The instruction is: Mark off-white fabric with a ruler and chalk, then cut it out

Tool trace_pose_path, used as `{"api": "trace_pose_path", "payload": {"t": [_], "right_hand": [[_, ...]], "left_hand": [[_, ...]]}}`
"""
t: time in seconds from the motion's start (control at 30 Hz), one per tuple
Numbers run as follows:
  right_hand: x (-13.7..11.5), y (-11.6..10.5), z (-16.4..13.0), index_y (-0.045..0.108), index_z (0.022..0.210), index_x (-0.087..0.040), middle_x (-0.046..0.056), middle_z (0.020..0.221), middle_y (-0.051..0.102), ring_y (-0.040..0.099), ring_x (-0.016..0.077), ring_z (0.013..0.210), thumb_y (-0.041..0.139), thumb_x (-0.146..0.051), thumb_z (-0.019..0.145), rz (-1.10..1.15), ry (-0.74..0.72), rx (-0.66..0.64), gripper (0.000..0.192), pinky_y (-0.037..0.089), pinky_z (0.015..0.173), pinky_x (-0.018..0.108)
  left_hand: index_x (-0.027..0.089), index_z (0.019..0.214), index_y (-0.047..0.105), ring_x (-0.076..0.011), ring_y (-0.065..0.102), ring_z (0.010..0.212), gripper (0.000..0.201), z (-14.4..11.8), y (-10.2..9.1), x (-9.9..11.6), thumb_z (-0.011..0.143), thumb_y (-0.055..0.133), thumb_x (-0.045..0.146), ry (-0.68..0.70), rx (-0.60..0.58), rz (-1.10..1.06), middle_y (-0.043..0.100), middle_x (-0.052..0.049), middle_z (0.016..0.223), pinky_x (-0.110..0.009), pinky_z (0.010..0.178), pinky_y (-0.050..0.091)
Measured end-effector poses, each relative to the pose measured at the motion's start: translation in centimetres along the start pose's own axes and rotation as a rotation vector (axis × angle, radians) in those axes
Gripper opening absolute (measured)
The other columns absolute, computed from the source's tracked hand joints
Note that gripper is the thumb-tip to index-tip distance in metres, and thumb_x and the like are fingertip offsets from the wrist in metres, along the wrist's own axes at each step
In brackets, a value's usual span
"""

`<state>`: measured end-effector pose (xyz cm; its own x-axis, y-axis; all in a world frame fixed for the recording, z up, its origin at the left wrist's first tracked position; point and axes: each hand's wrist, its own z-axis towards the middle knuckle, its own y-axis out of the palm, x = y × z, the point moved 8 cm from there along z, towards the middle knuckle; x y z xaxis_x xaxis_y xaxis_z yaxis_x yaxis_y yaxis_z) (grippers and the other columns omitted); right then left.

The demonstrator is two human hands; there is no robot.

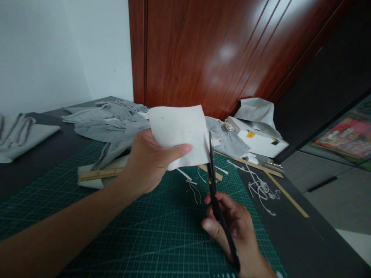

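My left hand (153,158) grips a squarish white sheet (181,125), thumb pressed on its near face and the fingers hidden behind. Whether the sheet is paper or cloth I cannot tell. Black-handled scissors (212,181) are held in my right hand (234,224), blades pointing away from me. The blades lie along the sheet's right edge; I cannot tell whether they touch it. Both hands are above a green cutting mat (139,231) with a printed grid. Thin white scraps (185,175) lie on the mat beneath the sheet.
Grey cloth (116,123) is heaped at the back left, and folded fabric (17,135) lies at far left. A wooden ruler (100,174) rests near my left forearm. Tangled white cord (262,187), wooden strips (286,195) and a white box (257,135) are on the right.
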<state>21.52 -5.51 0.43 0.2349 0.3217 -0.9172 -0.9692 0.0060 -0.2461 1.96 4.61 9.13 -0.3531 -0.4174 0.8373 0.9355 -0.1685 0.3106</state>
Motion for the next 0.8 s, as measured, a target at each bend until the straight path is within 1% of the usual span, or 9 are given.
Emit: {"api": "trace_pose_path", "payload": {"t": [0.17,0.33,0.47,0.57,0.7,0.8], "right_hand": [[-0.16,0.09,0.19,0.071,0.102,-0.028,-0.008,0.063,0.052,0.043,0.0129,0.052,0.088,-0.036,0.079,0.035,0.0,-0.004,0.029,0.032,0.047,0.026],[-0.37,0.28,0.27,0.071,0.105,-0.028,-0.008,0.065,0.053,0.043,0.0125,0.053,0.087,-0.035,0.079,0.064,-0.007,-0.02,0.031,0.032,0.048,0.026],[-0.16,0.25,0.2,0.07,0.106,-0.028,-0.008,0.066,0.053,0.042,0.0126,0.054,0.089,-0.037,0.078,0.086,0.008,-0.02,0.035,0.032,0.048,0.026],[0.07,0.26,0.15,0.068,0.106,-0.027,-0.007,0.066,0.052,0.042,0.0131,0.055,0.087,-0.039,0.081,0.066,0.015,-0.048,0.034,0.032,0.049,0.027],[0.35,0.2,0.07,0.067,0.109,-0.027,-0.007,0.069,0.053,0.044,0.0137,0.057,0.083,-0.039,0.085,0.022,0.024,-0.087,0.031,0.033,0.05,0.028],[0.32,0.1,0.02,0.066,0.108,-0.028,-0.007,0.069,0.053,0.045,0.0135,0.056,0.082,-0.037,0.086,-0.001,0.02,-0.086,0.03,0.034,0.05,0.027]], "left_hand": [[0.023,0.106,0.084,-0.0341,0.078,0.105,0.044,-0.09,0.04,-0.11,0.063,0.095,0.017,-0.014,0.002,0.003,0.084,-0.005,0.111,-0.054,0.099,0.063],[0.023,0.101,0.084,-0.0326,0.079,0.099,0.041,-0.12,0.05,-0.24,0.062,0.095,0.021,-0.014,-0.001,0.026,0.085,-0.004,0.106,-0.051,0.094,0.064],[0.022,0.1,0.084,-0.0312,0.079,0.096,0.039,-0.1,-0.01,-0.38,0.063,0.095,0.02,-0.021,0.001,0.031,0.085,-0.004,0.103,-0.049,0.092,0.065],[0.023,0.102,0.085,-0.0309,0.079,0.097,0.04,-0.13,0.03,-0.41,0.063,0.095,0.02,-0.021,0.004,0.029,0.085,-0.004,0.103,-0.05,0.093,0.064],[0.022,0.101,0.085,-0.0328,0.079,0.099,0.04,-0.16,0.14,-0.31,0.063,0.095,0.022,-0.016,-0.005,0.026,0.085,-0.004,0.103,-0.051,0.094,0.064],[0.023,0.101,0.084,-0.0333,0.079,0.099,0.039,-0.12,0.0,-0.25,0.063,0.095,0.022,-0.01,-0.007,0.052,0.085,-0.004,0.104,-0.051,0.093,0.064]]}}
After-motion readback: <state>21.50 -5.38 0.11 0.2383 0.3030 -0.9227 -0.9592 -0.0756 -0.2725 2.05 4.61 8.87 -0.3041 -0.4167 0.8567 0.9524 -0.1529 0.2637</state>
